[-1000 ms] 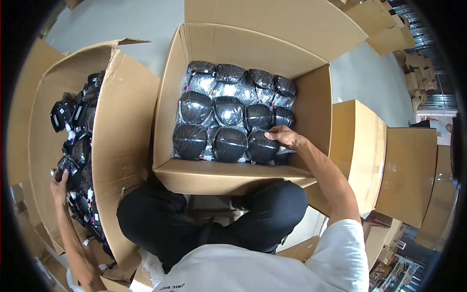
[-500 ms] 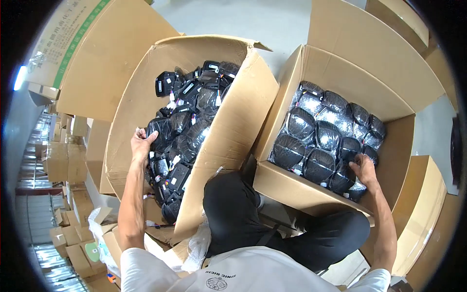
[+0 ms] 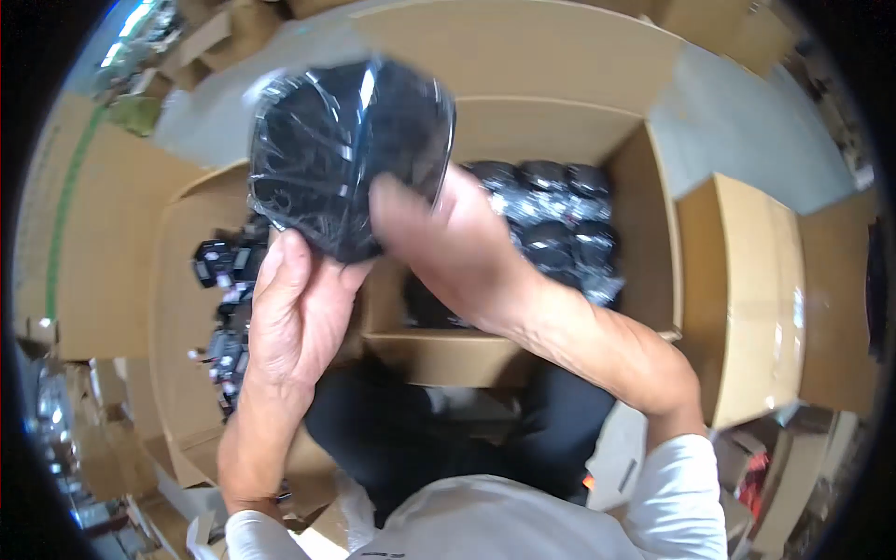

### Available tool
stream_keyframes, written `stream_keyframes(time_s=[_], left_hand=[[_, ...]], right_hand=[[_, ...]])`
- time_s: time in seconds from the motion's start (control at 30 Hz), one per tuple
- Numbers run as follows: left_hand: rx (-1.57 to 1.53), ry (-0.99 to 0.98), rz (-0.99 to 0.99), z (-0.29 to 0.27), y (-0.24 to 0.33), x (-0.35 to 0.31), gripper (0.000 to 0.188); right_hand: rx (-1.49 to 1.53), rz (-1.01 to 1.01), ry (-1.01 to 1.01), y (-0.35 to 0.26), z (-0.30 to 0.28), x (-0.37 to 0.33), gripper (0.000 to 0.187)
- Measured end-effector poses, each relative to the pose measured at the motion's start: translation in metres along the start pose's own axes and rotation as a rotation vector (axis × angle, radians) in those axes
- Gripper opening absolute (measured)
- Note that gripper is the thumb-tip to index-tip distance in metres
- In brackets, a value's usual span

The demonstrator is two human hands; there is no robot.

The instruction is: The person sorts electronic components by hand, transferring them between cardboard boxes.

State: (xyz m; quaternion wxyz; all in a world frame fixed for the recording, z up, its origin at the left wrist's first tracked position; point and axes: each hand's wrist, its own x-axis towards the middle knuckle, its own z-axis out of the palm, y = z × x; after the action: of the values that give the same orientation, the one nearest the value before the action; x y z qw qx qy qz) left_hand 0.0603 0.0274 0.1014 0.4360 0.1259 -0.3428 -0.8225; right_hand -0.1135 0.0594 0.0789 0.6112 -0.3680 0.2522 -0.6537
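A black rounded part in clear shiny plastic film [image 3: 322,154] is held up above the boxes, large in view. My left hand [image 3: 303,313] grips its lower edge, thumb in front and the other fingers mostly hidden behind it. At its right side is my right hand [image 3: 462,247], smeared by motion, with the thumb across the front and fingers partly behind. Past my right wrist, the right-hand cardboard box [image 3: 653,215] holds rows of similar black wrapped parts [image 3: 551,245]. The left-hand cardboard box [image 3: 182,308] contains jumbled black parts [image 3: 222,350], partly hidden by my left hand.
Another cardboard box [image 3: 747,299] stands at the right. A large carton with a green stripe [image 3: 103,243] rises at the left. My dark-trousered legs [image 3: 392,439] are in front of the right-hand box, and more cartons lie around the floor [image 3: 747,126].
My left hand has come up from the left-hand box with a wrapped part. My right hand has left the right-hand box and moved left to that part. The view has swung round.
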Motion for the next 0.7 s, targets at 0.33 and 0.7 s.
stream_keyframes(time_s=[0.33,0.7], left_hand=[[0.64,0.01,-0.559,-0.01,-0.115,0.017,0.029],[1.033,-0.149,-0.533,-0.011,-0.123,0.041,0.027]], right_hand=[[-0.538,0.779,0.024,-0.079,-0.285,-0.088,0.072],[-0.886,1.276,-0.252,-0.014,-0.386,-0.055,0.065]])
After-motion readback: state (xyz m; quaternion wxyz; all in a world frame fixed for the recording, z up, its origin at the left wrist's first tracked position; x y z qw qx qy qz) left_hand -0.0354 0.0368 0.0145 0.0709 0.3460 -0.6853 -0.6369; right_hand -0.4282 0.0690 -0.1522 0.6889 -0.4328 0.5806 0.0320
